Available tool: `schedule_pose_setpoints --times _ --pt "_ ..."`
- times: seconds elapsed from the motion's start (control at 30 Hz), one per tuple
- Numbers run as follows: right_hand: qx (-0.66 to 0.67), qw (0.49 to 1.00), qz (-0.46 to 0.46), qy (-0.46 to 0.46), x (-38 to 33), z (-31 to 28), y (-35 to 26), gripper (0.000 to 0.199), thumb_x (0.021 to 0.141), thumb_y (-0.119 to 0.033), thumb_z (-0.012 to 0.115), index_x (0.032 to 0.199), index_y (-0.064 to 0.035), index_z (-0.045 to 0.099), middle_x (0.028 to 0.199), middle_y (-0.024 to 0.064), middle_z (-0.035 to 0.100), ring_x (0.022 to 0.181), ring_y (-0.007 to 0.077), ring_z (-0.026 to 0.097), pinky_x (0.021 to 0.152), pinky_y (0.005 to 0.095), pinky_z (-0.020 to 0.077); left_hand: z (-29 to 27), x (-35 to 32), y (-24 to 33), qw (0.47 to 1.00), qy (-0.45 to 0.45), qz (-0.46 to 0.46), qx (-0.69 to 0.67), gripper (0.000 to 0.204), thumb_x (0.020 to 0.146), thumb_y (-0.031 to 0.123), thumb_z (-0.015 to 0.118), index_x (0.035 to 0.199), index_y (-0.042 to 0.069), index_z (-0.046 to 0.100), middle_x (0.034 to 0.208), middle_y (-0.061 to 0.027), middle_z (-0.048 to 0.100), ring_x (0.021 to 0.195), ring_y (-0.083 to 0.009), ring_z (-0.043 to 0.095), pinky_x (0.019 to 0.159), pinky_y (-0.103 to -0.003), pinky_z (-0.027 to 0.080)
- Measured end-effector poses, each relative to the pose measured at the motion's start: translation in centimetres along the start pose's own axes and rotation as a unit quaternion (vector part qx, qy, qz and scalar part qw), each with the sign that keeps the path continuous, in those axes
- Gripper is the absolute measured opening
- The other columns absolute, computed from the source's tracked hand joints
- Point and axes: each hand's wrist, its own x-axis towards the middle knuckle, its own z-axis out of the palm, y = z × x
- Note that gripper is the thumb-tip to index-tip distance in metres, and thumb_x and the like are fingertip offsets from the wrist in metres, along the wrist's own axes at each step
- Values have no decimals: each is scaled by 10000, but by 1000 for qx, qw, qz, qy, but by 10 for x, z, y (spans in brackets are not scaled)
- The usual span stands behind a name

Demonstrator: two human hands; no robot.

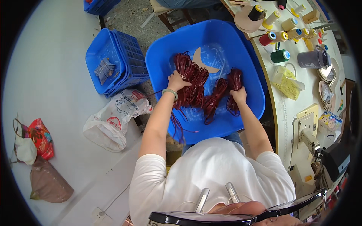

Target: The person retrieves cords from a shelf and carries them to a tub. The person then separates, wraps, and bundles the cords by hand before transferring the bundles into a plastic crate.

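A big blue plastic tub (241, 113) rests on my lap, holding bundles of dark red cord (196, 83) and a tan crescent-shaped leather piece (200, 60). My left hand (176, 81), with a pale green bangle at the wrist, grips the large left bundle of cord. My right hand (238, 94) is closed around a smaller bundle of the same red cord (234, 77) at the tub's right side. Loose cord ends hang over the tub's near rim.
Stacked blue crates (113, 62) stand on the floor to the left, with a white plastic bag (113, 120) and a red bag (39, 137) nearby. A workbench on the right carries thread spools (279, 55), a grey bottle (313, 59), a yellow bag (287, 81) and a sewing machine (307, 139).
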Motion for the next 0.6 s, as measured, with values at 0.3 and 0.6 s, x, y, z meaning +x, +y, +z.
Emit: schedule_pose_setpoints --times 0.3,0.6 --pt "502 801 243 -215 -72 22 -28 353 691 -23 672 1029 -51 576 953 83 635 833 234 625 764 362 509 11 28 -17 995 17 -49 -83 767 580 339 825 1101 -39 408 1026 -245 615 986 -358 614 842 -406 478" --pt "378 921 80 -55 -70 51 -60 487 613 -72 726 1067 -20 556 966 79 632 851 203 603 770 325 485 -31 38 -54 880 -114 -5 -461 167 666 28 756 739 31 606 720 -48 630 662 -159 612 658 -306 503"
